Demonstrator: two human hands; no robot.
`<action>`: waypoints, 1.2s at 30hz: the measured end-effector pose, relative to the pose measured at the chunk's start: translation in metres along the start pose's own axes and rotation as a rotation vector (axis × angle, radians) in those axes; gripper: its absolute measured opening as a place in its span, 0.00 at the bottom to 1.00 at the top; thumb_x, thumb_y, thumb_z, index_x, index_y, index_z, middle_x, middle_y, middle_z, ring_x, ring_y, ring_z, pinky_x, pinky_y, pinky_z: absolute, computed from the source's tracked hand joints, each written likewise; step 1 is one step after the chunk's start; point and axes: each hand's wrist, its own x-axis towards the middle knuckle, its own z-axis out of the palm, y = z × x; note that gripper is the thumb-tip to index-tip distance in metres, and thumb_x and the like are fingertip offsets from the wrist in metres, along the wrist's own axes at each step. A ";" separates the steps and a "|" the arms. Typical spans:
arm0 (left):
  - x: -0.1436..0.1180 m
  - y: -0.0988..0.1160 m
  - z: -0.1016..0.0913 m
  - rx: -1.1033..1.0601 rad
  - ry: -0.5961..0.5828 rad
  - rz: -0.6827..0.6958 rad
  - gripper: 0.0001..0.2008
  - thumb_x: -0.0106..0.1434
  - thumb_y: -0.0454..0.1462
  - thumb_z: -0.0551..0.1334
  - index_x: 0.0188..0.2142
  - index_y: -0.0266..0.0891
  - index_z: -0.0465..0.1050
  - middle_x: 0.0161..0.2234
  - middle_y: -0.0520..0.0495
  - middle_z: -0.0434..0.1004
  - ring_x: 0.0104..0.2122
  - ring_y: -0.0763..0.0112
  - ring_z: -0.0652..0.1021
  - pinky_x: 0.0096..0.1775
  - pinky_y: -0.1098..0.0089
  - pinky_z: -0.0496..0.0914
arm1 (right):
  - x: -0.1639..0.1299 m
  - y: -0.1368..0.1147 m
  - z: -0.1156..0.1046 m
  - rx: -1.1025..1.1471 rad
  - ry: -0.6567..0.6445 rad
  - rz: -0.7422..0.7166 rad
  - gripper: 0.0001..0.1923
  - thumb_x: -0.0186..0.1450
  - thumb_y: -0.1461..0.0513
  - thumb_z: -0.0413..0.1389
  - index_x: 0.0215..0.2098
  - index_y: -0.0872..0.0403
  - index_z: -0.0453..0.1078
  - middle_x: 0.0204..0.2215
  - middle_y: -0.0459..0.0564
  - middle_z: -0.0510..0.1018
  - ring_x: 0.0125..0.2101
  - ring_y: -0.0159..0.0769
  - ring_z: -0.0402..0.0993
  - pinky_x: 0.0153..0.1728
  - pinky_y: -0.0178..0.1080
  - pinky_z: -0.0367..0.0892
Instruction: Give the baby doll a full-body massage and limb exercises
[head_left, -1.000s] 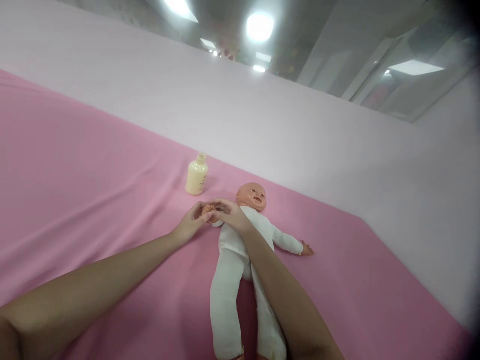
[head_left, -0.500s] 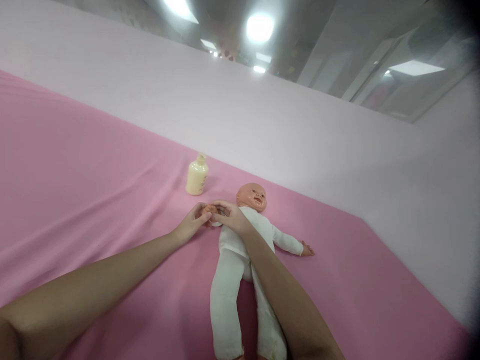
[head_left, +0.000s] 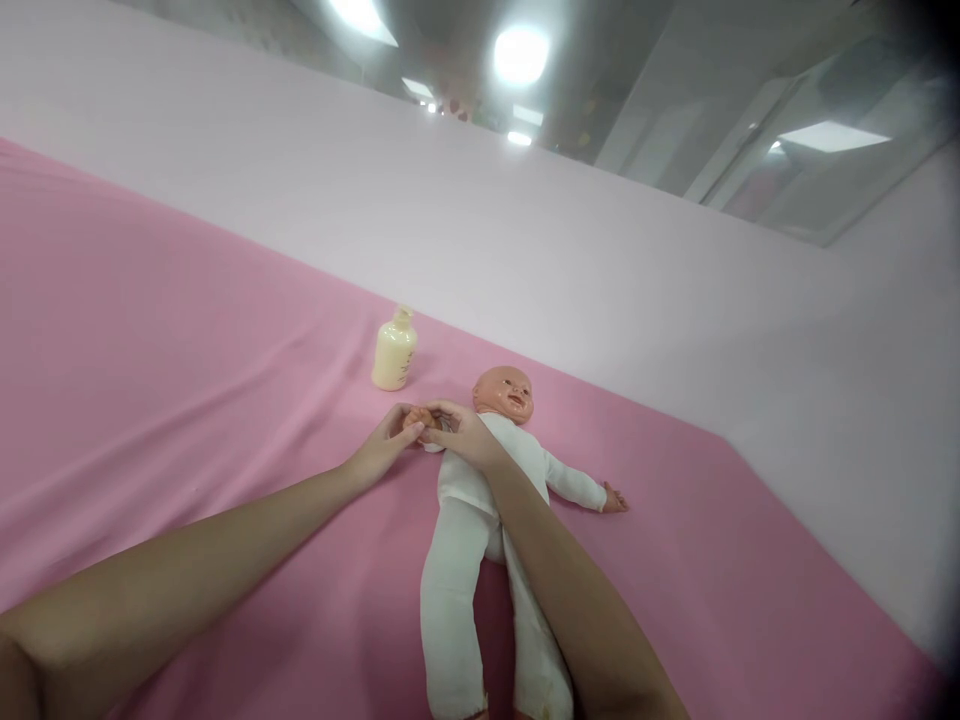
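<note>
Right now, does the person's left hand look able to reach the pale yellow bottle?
Probably yes: the bottle stands just beyond the left hand, with only pink cloth showing between them. That hand would likely need to release the doll's hand first.

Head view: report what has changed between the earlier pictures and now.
No clear change: nothing taken hold of or let go. The left hand and right hand stay around the bare hand of the white-clothed baby doll; the glossy pale yellow bottle stays upright.
</note>
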 end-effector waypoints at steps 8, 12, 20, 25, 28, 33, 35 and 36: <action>-0.003 0.007 0.001 0.119 0.168 0.160 0.19 0.57 0.50 0.68 0.39 0.41 0.68 0.38 0.49 0.74 0.42 0.65 0.75 0.47 0.61 0.69 | -0.001 -0.007 0.002 -0.159 -0.053 0.090 0.24 0.56 0.56 0.66 0.50 0.53 0.73 0.41 0.49 0.78 0.41 0.37 0.73 0.43 0.40 0.69; 0.000 0.004 -0.001 0.067 0.088 0.096 0.20 0.61 0.53 0.64 0.41 0.40 0.71 0.44 0.45 0.75 0.48 0.60 0.74 0.53 0.59 0.66 | -0.004 -0.013 0.003 -0.345 -0.031 0.106 0.24 0.57 0.60 0.64 0.52 0.51 0.73 0.42 0.49 0.79 0.44 0.40 0.73 0.49 0.45 0.67; -0.001 0.005 0.003 -0.018 -0.026 0.041 0.20 0.61 0.54 0.64 0.38 0.39 0.72 0.38 0.47 0.76 0.44 0.61 0.76 0.52 0.58 0.68 | -0.001 -0.004 0.000 -0.146 0.034 -0.064 0.22 0.58 0.58 0.64 0.51 0.51 0.73 0.49 0.52 0.78 0.50 0.39 0.72 0.57 0.45 0.63; -0.002 0.008 0.001 -0.031 0.115 0.123 0.16 0.61 0.49 0.65 0.37 0.39 0.71 0.35 0.47 0.77 0.40 0.63 0.77 0.47 0.60 0.69 | 0.002 0.002 -0.001 -0.144 -0.006 -0.009 0.23 0.60 0.58 0.63 0.53 0.50 0.71 0.50 0.52 0.77 0.52 0.38 0.72 0.57 0.46 0.63; 0.001 0.004 -0.002 -0.093 0.115 0.107 0.16 0.60 0.48 0.66 0.36 0.39 0.70 0.36 0.48 0.77 0.41 0.63 0.77 0.47 0.61 0.69 | 0.002 0.003 -0.001 -0.148 -0.010 -0.009 0.24 0.60 0.57 0.63 0.53 0.50 0.71 0.52 0.53 0.76 0.54 0.39 0.70 0.59 0.47 0.61; 0.004 -0.007 -0.005 -0.119 0.006 0.043 0.20 0.58 0.51 0.67 0.41 0.40 0.70 0.39 0.46 0.76 0.43 0.61 0.76 0.46 0.61 0.68 | -0.003 -0.007 0.003 -0.141 -0.030 -0.038 0.23 0.58 0.55 0.65 0.51 0.50 0.73 0.49 0.52 0.78 0.52 0.41 0.72 0.58 0.48 0.63; 0.005 -0.010 -0.005 -0.113 -0.030 0.053 0.20 0.59 0.51 0.67 0.42 0.39 0.69 0.40 0.45 0.76 0.45 0.60 0.76 0.47 0.61 0.68 | -0.006 -0.012 0.004 -0.137 -0.038 -0.050 0.24 0.57 0.55 0.66 0.51 0.50 0.74 0.48 0.52 0.79 0.51 0.41 0.72 0.57 0.47 0.64; 0.005 -0.012 -0.005 -0.106 -0.047 0.056 0.20 0.60 0.51 0.66 0.42 0.39 0.69 0.40 0.45 0.76 0.45 0.60 0.76 0.47 0.61 0.68 | -0.007 -0.014 0.005 -0.139 -0.040 -0.054 0.24 0.57 0.55 0.66 0.51 0.50 0.74 0.48 0.52 0.79 0.51 0.40 0.73 0.57 0.47 0.64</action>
